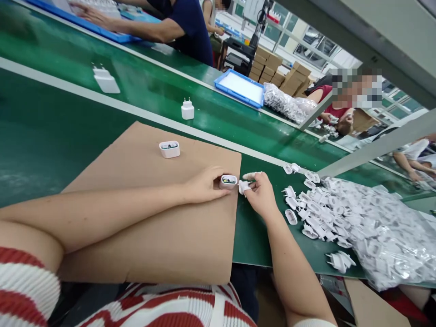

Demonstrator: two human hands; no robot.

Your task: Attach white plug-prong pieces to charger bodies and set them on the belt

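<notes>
Cardboard sheet [153, 218] on green conveyor table [51, 131]

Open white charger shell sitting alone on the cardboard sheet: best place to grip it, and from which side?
Probably from above, pinching the two long side walls of the open white plastic charger shell. It sits mouth-up and flat on the brown cardboard sheet, apart from both hands, so its sides are free. The rounded ends look more slippery, and fingers should stay out of the mouth, where components show.
</notes>
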